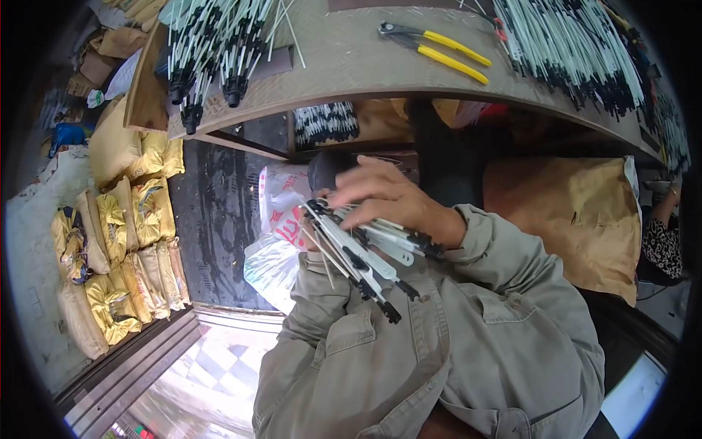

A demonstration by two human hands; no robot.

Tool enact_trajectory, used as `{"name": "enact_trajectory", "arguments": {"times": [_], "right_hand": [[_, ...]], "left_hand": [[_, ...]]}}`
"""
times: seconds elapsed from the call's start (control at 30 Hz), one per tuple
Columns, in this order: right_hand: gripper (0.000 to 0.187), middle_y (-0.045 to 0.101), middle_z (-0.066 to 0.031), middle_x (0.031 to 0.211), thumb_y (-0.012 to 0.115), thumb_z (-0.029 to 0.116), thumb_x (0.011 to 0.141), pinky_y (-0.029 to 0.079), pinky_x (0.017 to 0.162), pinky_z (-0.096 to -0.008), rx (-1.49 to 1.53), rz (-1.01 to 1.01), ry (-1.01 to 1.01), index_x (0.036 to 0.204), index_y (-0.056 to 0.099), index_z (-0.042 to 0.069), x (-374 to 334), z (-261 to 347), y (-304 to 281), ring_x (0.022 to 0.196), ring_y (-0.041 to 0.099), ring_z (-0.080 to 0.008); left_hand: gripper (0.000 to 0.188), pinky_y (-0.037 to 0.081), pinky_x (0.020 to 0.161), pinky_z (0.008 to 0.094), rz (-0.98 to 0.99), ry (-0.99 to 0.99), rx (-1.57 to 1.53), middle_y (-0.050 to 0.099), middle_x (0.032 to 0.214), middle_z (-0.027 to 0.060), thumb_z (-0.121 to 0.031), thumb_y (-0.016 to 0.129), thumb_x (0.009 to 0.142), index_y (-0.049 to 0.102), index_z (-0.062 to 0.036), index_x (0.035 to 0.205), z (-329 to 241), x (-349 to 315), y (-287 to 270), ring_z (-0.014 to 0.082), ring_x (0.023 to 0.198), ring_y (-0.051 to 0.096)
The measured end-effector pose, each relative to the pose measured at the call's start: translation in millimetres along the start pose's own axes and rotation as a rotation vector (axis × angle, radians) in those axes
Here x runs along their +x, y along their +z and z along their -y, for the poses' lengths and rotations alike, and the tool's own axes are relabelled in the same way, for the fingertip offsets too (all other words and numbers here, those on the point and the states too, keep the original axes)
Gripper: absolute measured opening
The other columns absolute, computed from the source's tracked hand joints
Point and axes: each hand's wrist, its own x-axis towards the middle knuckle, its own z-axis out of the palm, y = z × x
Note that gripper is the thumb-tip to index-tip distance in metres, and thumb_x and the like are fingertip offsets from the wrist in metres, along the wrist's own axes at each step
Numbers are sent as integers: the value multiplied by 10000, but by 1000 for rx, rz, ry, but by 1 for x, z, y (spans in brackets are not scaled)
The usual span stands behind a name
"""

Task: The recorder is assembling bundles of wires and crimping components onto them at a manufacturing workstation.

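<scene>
A bundle of thin whitish sticks with black ends (pixel 369 256) is held in front of my chest, slanting down to the right. My left hand is mostly hidden under the bundle; a little skin shows by the cuff, and the sticks rest in its grip. Over the upper part of the bundle lies my right hand (pixel 398 196), back up, its fingers apart and pointing left, slightly blurred. More black-ended sticks pass beneath its palm, next to a flat white strip with a hole (pixel 395 251).
Pliers with yellow handles (pixel 450 55) lie on the worktable (pixel 344 66) ahead. Large piles of similar sticks (pixel 563 51) sit at its right, with capped bundles (pixel 234 66) at left. Yellow packets (pixel 113 227) line the left floor. A brown sheet (pixel 563 219) is at right; another person's arm (pixel 665 208) shows.
</scene>
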Motion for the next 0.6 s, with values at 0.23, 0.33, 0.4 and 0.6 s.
{"name": "enact_trajectory", "arguments": {"times": [0.23,0.33,0.4,0.6], "right_hand": [[201,622,-96,874,690,106,704,481,716,-317,88,-24,106,861,599,20,12,26,-19,775,604,-225],[163,626,-74,846,671,108,759,465,690,-282,186,10,490,869,613,1,2,20,-11,759,596,-164],[224,616,-66,816,681,175,766,444,663,-279,379,10,553,872,605,-7,-8,-1,1,733,560,-138],[284,581,15,789,501,272,917,395,637,-215,810,-46,613,909,624,17,-28,-37,9,724,483,-49]], "left_hand": [[655,460,896,406,-67,99,875,542,1121,150,-583,297,893,447,-26,1203,-10,-6,-6,273,1033,542],[714,430,926,397,-134,404,1026,502,1214,161,-593,403,860,377,-24,1290,12,-10,39,269,1108,510],[642,433,908,338,-51,211,1833,554,1159,149,-339,618,833,358,-1,1314,33,-13,82,215,1037,551],[369,468,737,250,211,315,1399,615,955,86,-264,540,880,541,40,1091,50,-9,82,138,832,591]]}}
